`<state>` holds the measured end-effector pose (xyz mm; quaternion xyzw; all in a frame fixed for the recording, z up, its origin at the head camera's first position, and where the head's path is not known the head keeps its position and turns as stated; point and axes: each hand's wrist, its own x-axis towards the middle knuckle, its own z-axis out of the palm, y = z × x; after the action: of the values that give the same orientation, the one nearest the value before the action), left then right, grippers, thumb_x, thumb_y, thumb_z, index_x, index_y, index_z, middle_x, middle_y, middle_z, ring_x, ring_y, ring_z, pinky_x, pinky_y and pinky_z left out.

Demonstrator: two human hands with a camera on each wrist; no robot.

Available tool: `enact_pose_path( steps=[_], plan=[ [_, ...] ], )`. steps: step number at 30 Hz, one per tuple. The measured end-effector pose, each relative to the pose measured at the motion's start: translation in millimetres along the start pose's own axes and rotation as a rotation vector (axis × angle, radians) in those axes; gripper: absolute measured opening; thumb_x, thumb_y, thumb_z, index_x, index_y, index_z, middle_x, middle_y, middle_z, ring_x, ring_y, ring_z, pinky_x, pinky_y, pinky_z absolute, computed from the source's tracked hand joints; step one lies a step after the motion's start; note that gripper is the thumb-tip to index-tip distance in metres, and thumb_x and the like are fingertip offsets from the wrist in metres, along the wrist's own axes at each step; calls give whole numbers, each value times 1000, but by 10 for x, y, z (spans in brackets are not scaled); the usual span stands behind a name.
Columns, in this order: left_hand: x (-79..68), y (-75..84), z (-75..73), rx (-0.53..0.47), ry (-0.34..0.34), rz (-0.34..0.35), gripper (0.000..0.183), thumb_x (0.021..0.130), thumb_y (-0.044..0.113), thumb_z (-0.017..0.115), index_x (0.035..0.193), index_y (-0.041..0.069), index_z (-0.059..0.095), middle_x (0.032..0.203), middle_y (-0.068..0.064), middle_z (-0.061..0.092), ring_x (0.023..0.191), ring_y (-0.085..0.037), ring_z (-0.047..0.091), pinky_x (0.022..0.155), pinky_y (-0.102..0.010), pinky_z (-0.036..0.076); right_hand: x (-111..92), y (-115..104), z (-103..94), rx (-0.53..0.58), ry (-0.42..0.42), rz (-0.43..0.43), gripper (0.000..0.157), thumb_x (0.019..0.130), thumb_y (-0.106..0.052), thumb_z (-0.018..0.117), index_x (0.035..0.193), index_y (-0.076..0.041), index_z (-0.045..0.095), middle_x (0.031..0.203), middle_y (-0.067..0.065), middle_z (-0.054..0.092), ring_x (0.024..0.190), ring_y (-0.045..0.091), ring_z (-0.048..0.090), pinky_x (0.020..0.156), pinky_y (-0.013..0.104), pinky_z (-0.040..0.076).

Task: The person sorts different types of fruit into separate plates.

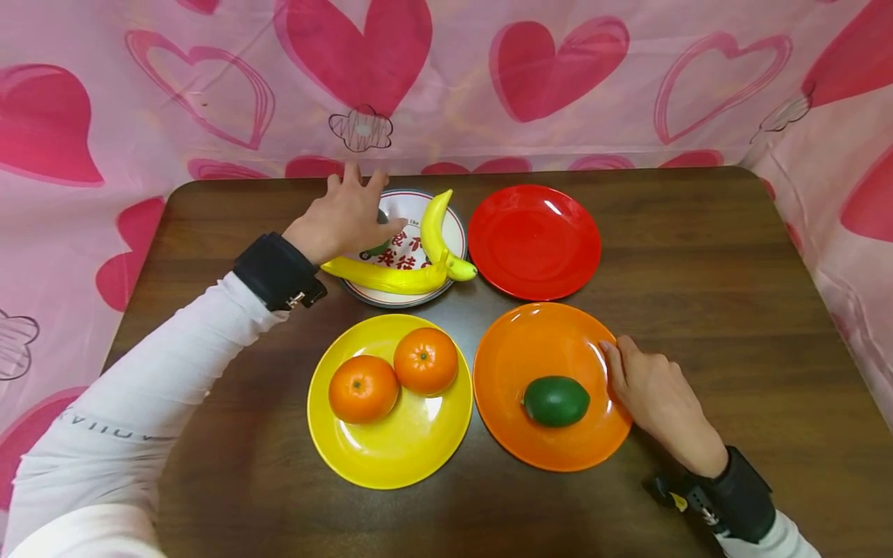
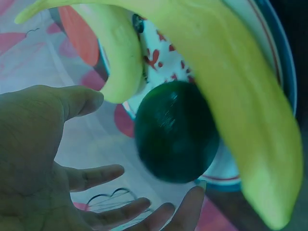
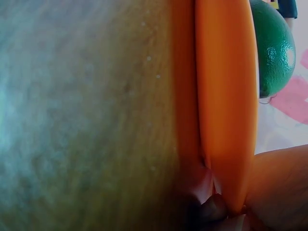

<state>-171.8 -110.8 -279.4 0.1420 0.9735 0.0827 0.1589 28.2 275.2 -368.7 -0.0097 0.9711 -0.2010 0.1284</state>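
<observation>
My left hand [image 1: 346,215] is over the left side of a white plate [image 1: 453,225], its fingers spread with nothing between them. Below it on that plate is a dark green lime [image 2: 175,132], mostly hidden by the hand in the head view. Two yellow bananas lie there too: one banana [image 1: 387,277] along the front rim, another banana [image 1: 434,229] at the right. My right hand [image 1: 656,387] grips the right rim of an orange plate [image 1: 523,349], thumb on top and fingertips at the edge. A second green lime [image 1: 556,401] sits on the orange plate.
A yellow plate [image 1: 391,461] with two oranges, a left orange [image 1: 363,389] and a right orange [image 1: 425,361], stands left of the orange plate. Behind is a red plate [image 1: 533,240]. A pink heart-printed cloth [image 1: 446,77] hangs behind the brown table [image 1: 705,271].
</observation>
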Motion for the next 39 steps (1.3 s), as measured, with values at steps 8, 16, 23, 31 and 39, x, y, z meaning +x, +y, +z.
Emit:
enact_pose_path(
  steps=[8, 16, 23, 31, 39],
  plan=[
    [52, -47, 126, -35, -102, -35, 85, 88, 50, 59, 154, 12, 21, 143, -30, 24, 121, -45, 31, 95, -62, 43, 8, -4, 7, 0, 2, -3, 58, 102, -54, 23, 104, -2, 48, 63, 4, 40, 49, 18, 40, 46, 34, 38],
    [98, -88, 214, -37, -151, -46, 86, 88, 47, 60, 154, 10, 19, 144, -30, 23, 123, -45, 31, 97, -63, 41, 8, -8, -11, -6, 9, -4, 57, 102, -54, 23, 103, -2, 48, 64, 4, 40, 49, 18, 40, 46, 34, 38],
    [154, -92, 293, -32, -144, -23, 81, 89, 45, 59, 151, 6, 22, 141, -29, 25, 121, -44, 32, 100, -60, 41, -3, 0, -9, -12, 16, -3, 56, 102, -53, 23, 102, -3, 48, 63, 4, 39, 49, 19, 40, 46, 34, 38],
    [189, -121, 356, -47, -105, 2, 75, 90, 40, 58, 149, 6, 25, 138, -27, 29, 119, -42, 35, 100, -58, 41, -14, -4, -12, -19, 31, -3, 55, 102, -53, 24, 99, -3, 47, 63, 5, 38, 49, 19, 39, 45, 34, 37],
    [154, -156, 314, -108, 15, 76, 67, 90, 37, 60, 144, 5, 35, 127, -23, 39, 110, -37, 42, 95, -51, 46, -13, -6, -13, -23, 26, -2, 54, 102, -52, 25, 99, -3, 47, 63, 5, 38, 49, 19, 40, 45, 34, 37]
  ],
)
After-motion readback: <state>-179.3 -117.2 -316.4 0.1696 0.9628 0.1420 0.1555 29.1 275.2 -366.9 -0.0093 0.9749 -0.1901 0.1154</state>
